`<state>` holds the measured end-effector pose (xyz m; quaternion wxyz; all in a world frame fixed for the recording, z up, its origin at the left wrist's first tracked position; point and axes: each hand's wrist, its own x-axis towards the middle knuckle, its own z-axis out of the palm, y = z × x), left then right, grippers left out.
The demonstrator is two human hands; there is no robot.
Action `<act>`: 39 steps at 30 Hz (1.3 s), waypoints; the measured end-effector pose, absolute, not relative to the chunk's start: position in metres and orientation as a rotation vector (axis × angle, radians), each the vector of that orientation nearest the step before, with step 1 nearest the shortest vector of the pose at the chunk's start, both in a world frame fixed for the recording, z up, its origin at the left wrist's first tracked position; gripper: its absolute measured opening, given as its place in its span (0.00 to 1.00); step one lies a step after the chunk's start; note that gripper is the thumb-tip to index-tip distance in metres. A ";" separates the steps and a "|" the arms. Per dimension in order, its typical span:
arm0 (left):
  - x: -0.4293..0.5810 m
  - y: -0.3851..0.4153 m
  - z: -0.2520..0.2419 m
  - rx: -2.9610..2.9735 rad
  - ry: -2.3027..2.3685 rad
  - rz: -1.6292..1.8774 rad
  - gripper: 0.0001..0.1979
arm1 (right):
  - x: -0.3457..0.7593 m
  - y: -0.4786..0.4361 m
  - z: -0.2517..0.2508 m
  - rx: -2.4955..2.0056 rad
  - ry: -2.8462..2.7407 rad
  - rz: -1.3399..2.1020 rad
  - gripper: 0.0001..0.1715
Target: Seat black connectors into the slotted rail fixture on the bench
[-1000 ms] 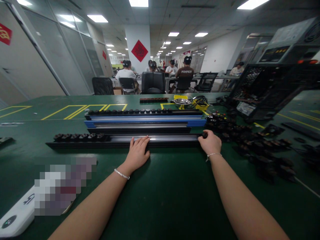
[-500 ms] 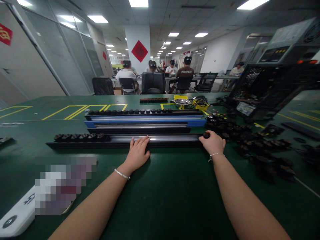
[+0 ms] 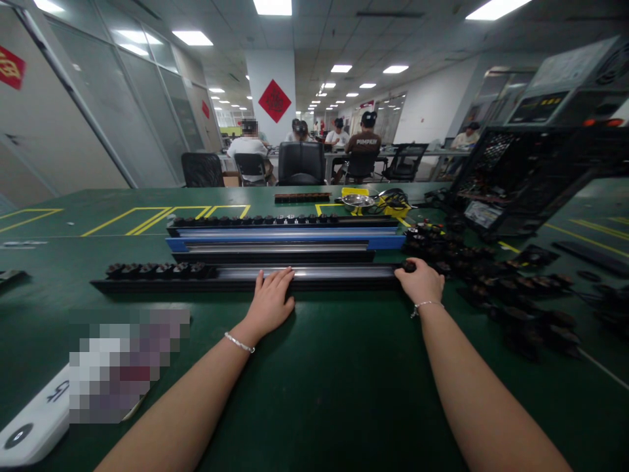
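A long black rail [image 3: 334, 276] lies across the green table in front of me, with several small black parts [image 3: 157, 269] seated in its left end. My left hand [image 3: 270, 300] rests flat on the rail's middle, fingers stretched out. My right hand [image 3: 421, 282] is closed at the rail's right end, pinching a small black part [image 3: 409, 266] against the end of the rail. A loose heap of the same black parts [image 3: 496, 288] spreads over the table just right of that hand.
Behind lie a blue-ended rail [image 3: 289, 244] and another black rail [image 3: 282, 221] carrying parts. A metal dish [image 3: 358, 200] on a yellow tray, a black mesh crate [image 3: 525, 177] at right, a white device [image 3: 34, 426] at lower left. Seated people work in the background.
My right hand has shifted slightly to the right along the rail's end with the small part. The left hand has stayed flat on the rail.
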<state>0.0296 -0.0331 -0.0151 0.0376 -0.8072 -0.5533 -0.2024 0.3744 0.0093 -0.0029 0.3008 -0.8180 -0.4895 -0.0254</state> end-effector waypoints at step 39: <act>0.031 -0.034 -0.014 -2.487 -1.690 -0.637 0.27 | 0.385 0.010 -0.004 -2.169 -1.229 0.039 0.28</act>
